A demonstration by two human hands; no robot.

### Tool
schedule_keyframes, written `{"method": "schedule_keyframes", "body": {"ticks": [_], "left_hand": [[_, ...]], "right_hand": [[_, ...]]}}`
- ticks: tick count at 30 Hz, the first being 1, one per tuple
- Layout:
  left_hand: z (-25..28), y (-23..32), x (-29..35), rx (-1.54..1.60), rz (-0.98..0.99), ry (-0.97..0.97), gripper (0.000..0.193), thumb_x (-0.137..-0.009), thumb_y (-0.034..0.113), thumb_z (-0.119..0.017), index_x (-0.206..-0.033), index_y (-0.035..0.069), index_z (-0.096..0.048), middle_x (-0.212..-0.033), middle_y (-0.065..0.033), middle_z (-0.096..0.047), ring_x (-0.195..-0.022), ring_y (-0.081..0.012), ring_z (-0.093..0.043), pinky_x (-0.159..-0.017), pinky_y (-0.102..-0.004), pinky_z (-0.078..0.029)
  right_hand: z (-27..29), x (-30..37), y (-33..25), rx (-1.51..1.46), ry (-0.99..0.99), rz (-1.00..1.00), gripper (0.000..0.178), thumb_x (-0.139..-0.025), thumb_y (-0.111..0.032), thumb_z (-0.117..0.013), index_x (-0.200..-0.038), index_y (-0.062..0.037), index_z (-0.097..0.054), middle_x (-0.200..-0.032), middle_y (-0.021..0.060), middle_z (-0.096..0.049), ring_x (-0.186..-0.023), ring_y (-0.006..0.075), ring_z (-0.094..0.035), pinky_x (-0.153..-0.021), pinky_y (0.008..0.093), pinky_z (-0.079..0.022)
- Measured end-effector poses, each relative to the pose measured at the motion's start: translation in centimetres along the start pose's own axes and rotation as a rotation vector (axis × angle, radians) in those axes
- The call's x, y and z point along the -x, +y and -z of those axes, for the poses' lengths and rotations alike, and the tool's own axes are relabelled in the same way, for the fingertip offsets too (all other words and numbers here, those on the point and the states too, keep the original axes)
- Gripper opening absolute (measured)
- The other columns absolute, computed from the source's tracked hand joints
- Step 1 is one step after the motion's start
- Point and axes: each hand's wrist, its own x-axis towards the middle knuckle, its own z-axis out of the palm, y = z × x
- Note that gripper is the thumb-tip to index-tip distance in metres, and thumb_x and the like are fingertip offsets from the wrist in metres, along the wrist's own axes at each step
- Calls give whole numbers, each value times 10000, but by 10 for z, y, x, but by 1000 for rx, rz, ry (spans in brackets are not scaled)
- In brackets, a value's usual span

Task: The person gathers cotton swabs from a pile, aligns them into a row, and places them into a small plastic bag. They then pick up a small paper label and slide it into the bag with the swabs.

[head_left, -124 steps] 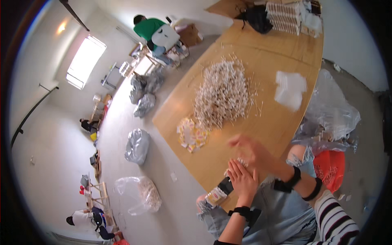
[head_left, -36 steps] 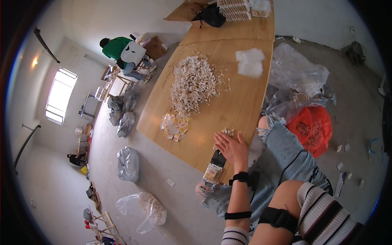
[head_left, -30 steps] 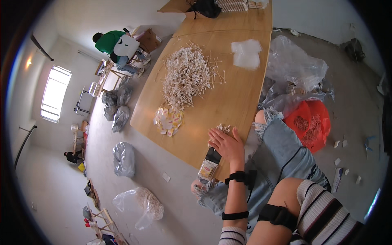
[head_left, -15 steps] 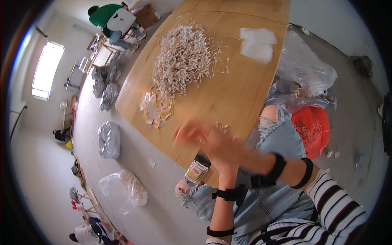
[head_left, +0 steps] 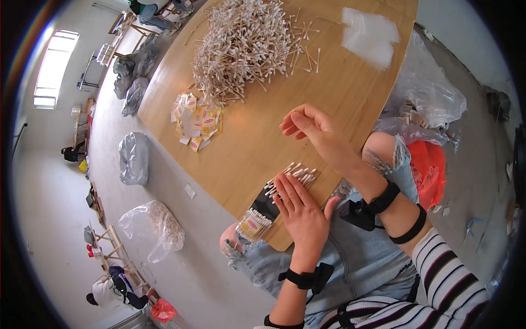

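My left hand (head_left: 302, 211) lies flat with its fingers stretched over a small group of cotton swabs (head_left: 300, 173) near the table's close corner. Farther out, my right hand (head_left: 313, 125) hovers above the wood, its fingers loosely curved and nothing visible in them. A clear pack of cotton swabs (head_left: 253, 225) with a yellow and white card sits at the table edge, left of my left hand. Between pack and swabs is a flat black piece (head_left: 266, 203), partly covered by my fingers. What lies under my left palm is hidden.
A large heap of cotton swabs (head_left: 241, 52) covers the table's far part. Nearer are yellow and white cards (head_left: 198, 122); thin clear bags (head_left: 371, 38) lie at far right. A red bag (head_left: 430, 172) stands beside my knee. Filled plastic bags (head_left: 134, 159) rest on the floor.
My hands, together and blurred before, have come apart. The right has moved up and away, and the left now lies flat by the small swabs. The whole view has shifted.
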Motion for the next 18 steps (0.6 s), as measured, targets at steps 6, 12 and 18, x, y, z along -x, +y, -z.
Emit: {"method": "schedule_keyframes", "body": {"ticks": [6, 12, 18], "left_hand": [[6, -12, -26, -89, 9, 24, 1016, -919, 600, -503, -1486, -142, -103, -1567, -318, -127, -1487, -410, -76, -1194, -506, -70], [17, -25, -53, -62, 42, 111, 938, -942, 550, -509, -1480, -129, -150, -1526, -290, -263, -1464, -390, -187, -1192, -516, -88], [18, -34, -53, -10, 12, 171, 918, -939, 519, -540, -1481, -118, -160, -1471, -273, -346, -1425, -392, -266, -1185, -539, -108]], "right_hand": [[3, -1, 7, -31, 26, -39, 270, -1027, -300, -510, -1029, -44, -596, -960, 42, -665, -889, 118, -627, -796, 268, -466], [4, 1, 9, 18, 3, -30, 325, -1043, -355, -467, -1047, -64, -611, -981, 22, -664, -917, 104, -626, -801, 257, -471], [-1, 1, 7, -43, 33, -22, 281, -1031, -278, -508, -1030, -9, -588, -923, 63, -650, -858, 126, -612, -786, 283, -486]]}}
